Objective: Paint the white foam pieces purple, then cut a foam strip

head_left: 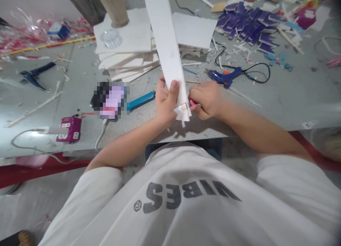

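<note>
My left hand (166,100) is wrapped around the lower part of a long white foam-board strip (168,40), its thumb lying on the face. The strip tilts away from me above the table. Near its lower end sits a small shiny clear piece (182,110). My right hand (206,99) is closed beside the strip's right edge, pinching a small pink object (193,103) whose kind is mostly hidden by the fingers. A blue flat-handled tool (141,100) lies just left of my left hand. To the right of my right hand rests a blue glue gun (226,76).
White boards (125,61) are stacked behind, with a cup (113,8) on them. Purple pieces (247,24) pile up at back right. At left lie a phone (113,102), a magenta power socket (69,129) with a cable, and a dark tool (36,75). Scraps litter the table.
</note>
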`<action>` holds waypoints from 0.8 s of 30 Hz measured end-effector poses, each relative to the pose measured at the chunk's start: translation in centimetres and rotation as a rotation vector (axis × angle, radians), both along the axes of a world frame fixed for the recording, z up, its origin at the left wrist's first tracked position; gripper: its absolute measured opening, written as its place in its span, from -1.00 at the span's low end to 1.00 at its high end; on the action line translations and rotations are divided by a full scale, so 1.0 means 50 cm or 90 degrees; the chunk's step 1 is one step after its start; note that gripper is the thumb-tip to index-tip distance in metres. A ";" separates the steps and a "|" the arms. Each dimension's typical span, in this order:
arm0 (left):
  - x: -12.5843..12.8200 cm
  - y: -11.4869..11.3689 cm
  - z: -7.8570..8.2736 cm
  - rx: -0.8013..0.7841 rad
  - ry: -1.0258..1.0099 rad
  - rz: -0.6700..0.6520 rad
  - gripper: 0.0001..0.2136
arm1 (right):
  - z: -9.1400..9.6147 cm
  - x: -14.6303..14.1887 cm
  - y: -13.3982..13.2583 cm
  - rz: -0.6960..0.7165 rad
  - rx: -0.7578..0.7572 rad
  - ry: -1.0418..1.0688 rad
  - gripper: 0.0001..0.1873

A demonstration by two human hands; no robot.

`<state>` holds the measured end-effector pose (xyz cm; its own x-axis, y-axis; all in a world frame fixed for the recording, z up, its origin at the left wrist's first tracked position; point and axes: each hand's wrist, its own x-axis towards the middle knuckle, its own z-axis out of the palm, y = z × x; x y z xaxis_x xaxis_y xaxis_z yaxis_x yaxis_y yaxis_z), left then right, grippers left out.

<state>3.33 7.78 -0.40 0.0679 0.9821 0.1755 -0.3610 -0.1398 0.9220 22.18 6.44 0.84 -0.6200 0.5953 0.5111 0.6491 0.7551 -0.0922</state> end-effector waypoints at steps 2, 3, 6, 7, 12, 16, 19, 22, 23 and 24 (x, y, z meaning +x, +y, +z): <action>0.002 -0.002 0.000 -0.010 -0.009 -0.001 -0.35 | 0.002 0.001 -0.003 -0.022 -0.023 -0.014 -0.14; 0.002 -0.002 0.001 -0.013 -0.014 -0.004 -0.38 | 0.003 0.002 -0.003 -0.034 -0.031 -0.020 -0.14; 0.000 -0.002 0.002 -0.019 -0.016 -0.013 -0.46 | -0.001 0.007 0.002 -0.051 -0.027 -0.021 -0.13; -0.001 -0.002 0.003 -0.023 -0.011 -0.017 -0.47 | -0.003 0.009 0.004 -0.045 -0.011 -0.010 -0.14; -0.003 -0.005 0.006 -0.038 -0.005 -0.036 -0.49 | -0.012 0.024 0.017 -0.041 0.018 0.021 -0.17; 0.002 -0.009 0.010 -0.029 -0.041 -0.046 -0.51 | -0.017 0.042 0.029 -0.076 -0.007 0.014 -0.11; 0.005 -0.009 0.011 -0.063 -0.019 -0.028 -0.60 | -0.017 0.049 0.033 -0.079 -0.010 0.010 -0.10; 0.005 -0.006 0.009 -0.044 -0.015 -0.014 -0.58 | -0.014 0.044 0.028 -0.090 -0.046 0.001 -0.10; 0.005 -0.004 0.008 -0.022 -0.026 -0.019 -0.52 | -0.012 0.040 0.025 -0.082 -0.052 0.000 -0.11; 0.004 -0.003 0.006 -0.005 -0.037 -0.024 -0.47 | -0.010 0.034 0.021 -0.065 -0.049 0.003 -0.13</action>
